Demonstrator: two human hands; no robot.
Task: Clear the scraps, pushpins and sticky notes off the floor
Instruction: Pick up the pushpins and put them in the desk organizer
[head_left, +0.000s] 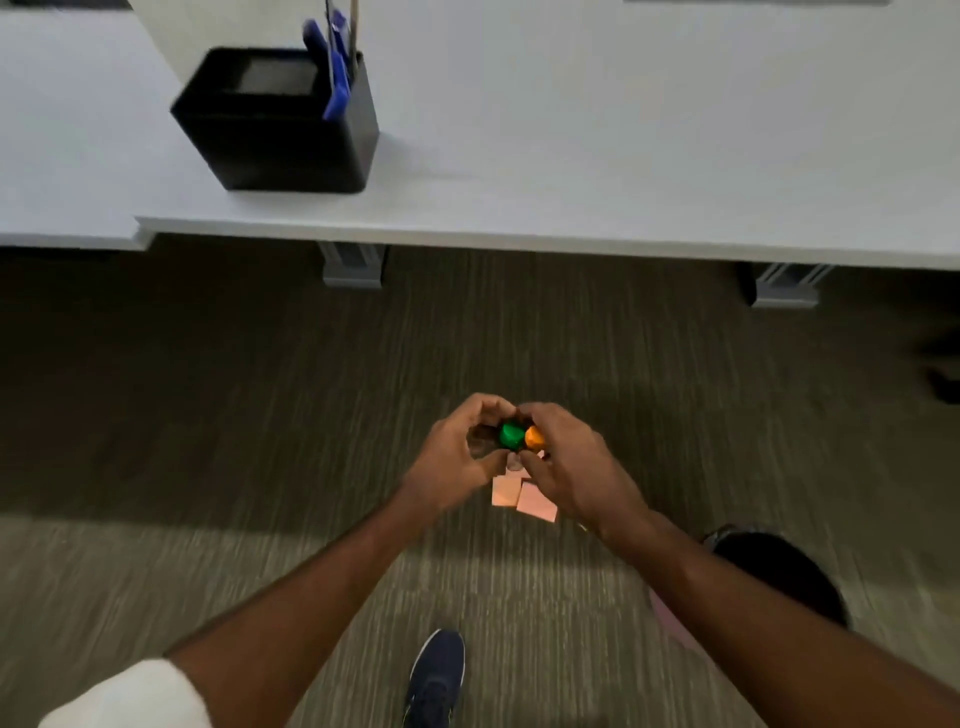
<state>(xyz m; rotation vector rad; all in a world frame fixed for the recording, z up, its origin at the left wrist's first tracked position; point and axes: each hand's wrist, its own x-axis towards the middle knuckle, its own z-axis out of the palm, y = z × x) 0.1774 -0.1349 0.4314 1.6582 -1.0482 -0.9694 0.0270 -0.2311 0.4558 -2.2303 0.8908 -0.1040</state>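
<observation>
A black box (291, 140) near the counter's (571, 218) front left edge holds blue-handled tools (337, 78). Above the floor (208, 415), the left hand's (452, 457) fingers curl round a green pushpin (511, 435). The right hand's (576, 467) fingers pinch an orange pushpin (535, 438), with pink sticky notes (524, 499) hanging beneath. The dark bin's (779, 571) contents are unclear.

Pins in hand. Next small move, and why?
Probably shift the green pushpin from the left hand into the grip of the right hand, beside the orange pushpin. The hands meet, the pins sit side by side, and two pink sticky notes show just below; whether held or on the carpet is unclear. A free left hand could handle them.
</observation>
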